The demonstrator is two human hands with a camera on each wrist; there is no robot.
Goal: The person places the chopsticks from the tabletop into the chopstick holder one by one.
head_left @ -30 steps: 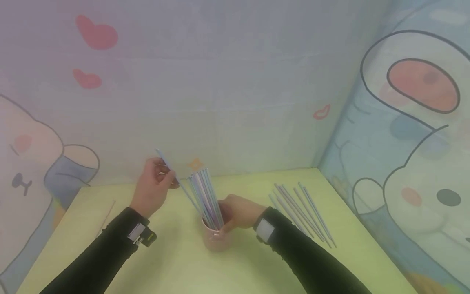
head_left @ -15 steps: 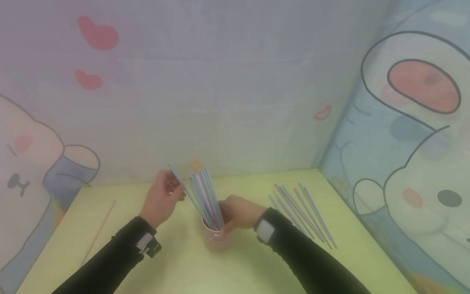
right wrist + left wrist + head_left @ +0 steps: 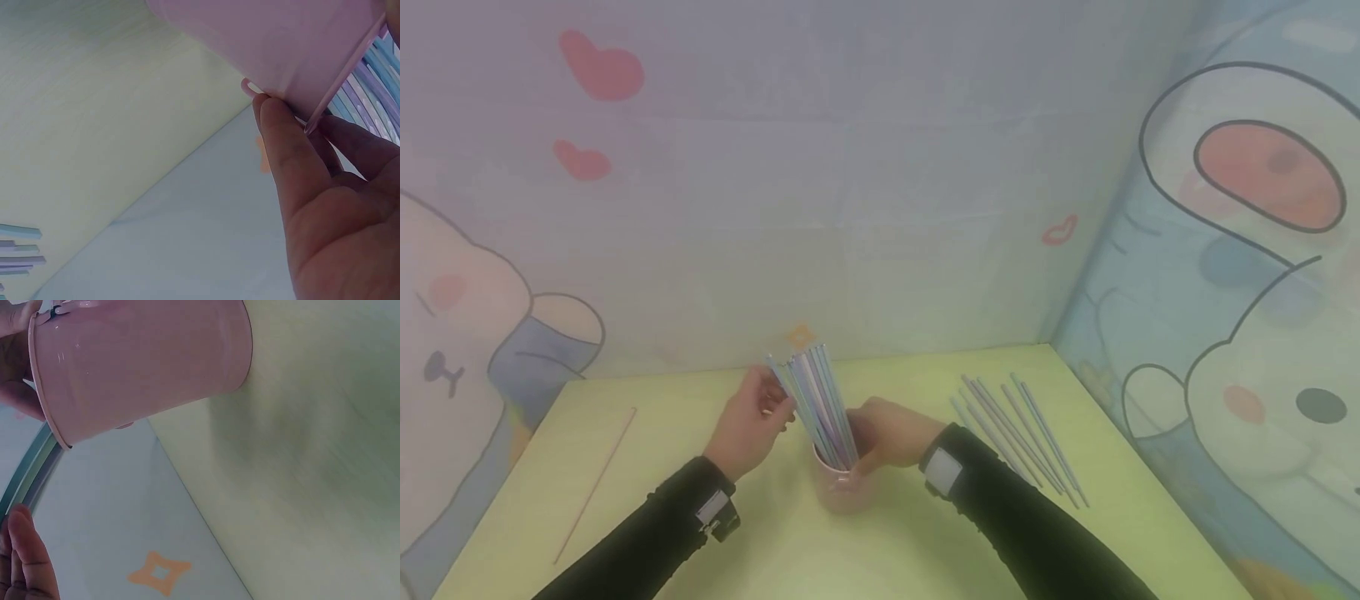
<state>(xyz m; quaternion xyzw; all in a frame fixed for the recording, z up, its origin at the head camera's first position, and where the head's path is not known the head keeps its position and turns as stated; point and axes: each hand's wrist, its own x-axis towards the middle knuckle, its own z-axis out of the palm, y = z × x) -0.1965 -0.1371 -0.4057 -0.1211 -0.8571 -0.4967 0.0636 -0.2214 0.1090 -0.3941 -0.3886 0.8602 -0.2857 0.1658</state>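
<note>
A pink metal bucket (image 3: 841, 487) stands on the table, with a bundle of pastel straws (image 3: 820, 408) leaning up and to the left out of it. My right hand (image 3: 891, 431) grips its rim from the right; in the right wrist view, fingers (image 3: 290, 150) lie against the outer wall. At the left of the bundle, my left hand (image 3: 752, 423) pinches one blue straw (image 3: 780, 375) between thumb and fingers. That straw's lower end is at the bucket's mouth. The left wrist view shows the fingertips (image 3: 25, 531) by the straws, their hold partly out of frame.
Several loose straws (image 3: 1022, 442) lie fanned on the yellow table (image 3: 925, 550) at the right. One pink straw (image 3: 595, 486) lies alone at the left. Printed cloth walls (image 3: 880, 208) stand behind and at the sides.
My left hand has moved right and down toward the bucket, lowering the blue straw beside the bundle. My right hand and the bucket have stayed in place.
</note>
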